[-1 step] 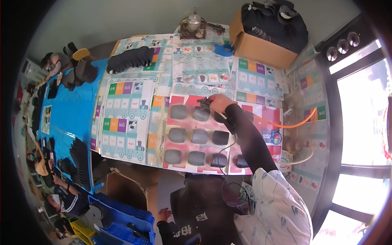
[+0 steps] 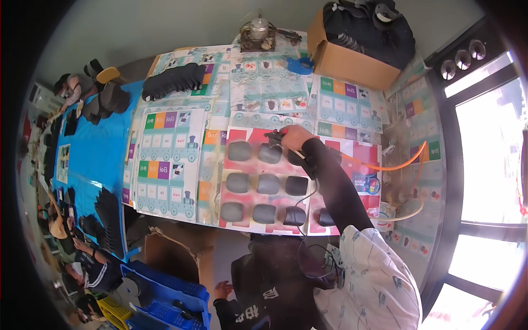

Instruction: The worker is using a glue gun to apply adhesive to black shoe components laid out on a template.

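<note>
My right hand [image 2: 296, 137] is closed around a dark spray gun [image 2: 274, 136], above the far row of rounded, curved black pieces. These pieces lie in rows on a red and white printed sheet [image 2: 254, 180]. On the left, pieces such as one grey-filmed piece [image 2: 238, 183] look dull; a piece farther right [image 2: 296, 186] is darker. My right sleeve hides part of the far row. Low beside my body, off the table, hangs my left hand [image 2: 223, 289], fingers loosely apart and holding nothing.
An orange hose [image 2: 393, 168] loops at the right, and a dark cord hangs by my right arm. Stacked black pieces [image 2: 174, 82] lie at the far left. A cardboard box [image 2: 352, 60] stands at the back right. People sit along a blue table [image 2: 93, 148]; blue crates [image 2: 165, 297] stand below.
</note>
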A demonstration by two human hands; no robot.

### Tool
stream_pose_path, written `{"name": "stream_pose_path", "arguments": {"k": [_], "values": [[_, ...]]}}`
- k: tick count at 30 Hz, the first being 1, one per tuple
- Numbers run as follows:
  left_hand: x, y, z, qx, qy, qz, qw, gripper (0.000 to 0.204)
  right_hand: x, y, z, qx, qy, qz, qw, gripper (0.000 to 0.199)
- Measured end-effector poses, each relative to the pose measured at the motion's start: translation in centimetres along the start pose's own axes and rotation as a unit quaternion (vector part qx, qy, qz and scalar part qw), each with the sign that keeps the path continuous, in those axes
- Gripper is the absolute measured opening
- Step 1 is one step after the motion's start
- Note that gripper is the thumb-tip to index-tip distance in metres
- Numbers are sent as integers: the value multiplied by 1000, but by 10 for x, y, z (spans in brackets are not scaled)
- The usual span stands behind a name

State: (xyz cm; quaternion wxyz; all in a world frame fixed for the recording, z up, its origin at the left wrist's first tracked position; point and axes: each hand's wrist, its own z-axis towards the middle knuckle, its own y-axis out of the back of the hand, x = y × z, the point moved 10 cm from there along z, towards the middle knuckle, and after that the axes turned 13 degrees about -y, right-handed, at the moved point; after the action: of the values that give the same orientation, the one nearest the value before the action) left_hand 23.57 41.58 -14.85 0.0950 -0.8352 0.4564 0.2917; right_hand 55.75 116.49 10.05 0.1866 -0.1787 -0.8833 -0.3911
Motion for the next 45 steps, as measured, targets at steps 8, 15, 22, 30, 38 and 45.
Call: {"name": "stream_pose_path", "arguments": {"k": [8, 15, 22, 30, 38, 45], "values": [[-1, -43, -37, 60, -175, 217, 959, 23, -12, 5, 49, 83, -5, -10, 996, 15], [-38, -88, -61, 136, -301, 532, 780, 23, -22, 12, 72, 86, -23, -16, 996, 19], [-38, -56, -46, -25, -12, 102, 994, 27, -14, 4, 77, 127, -10, -39, 991, 19], [-47, -63, -42, -36, -19, 98, 994, 24, -17, 8, 83, 114, -21, -31, 993, 16], [-45, -74, -46, 53, -172, 252, 951, 27, -34, 7, 93, 121, -26, -27, 992, 14], [-45, -71, -49, 33, -172, 238, 955, 26, -41, 4, 86, 146, -59, 16, 987, 13]]}}
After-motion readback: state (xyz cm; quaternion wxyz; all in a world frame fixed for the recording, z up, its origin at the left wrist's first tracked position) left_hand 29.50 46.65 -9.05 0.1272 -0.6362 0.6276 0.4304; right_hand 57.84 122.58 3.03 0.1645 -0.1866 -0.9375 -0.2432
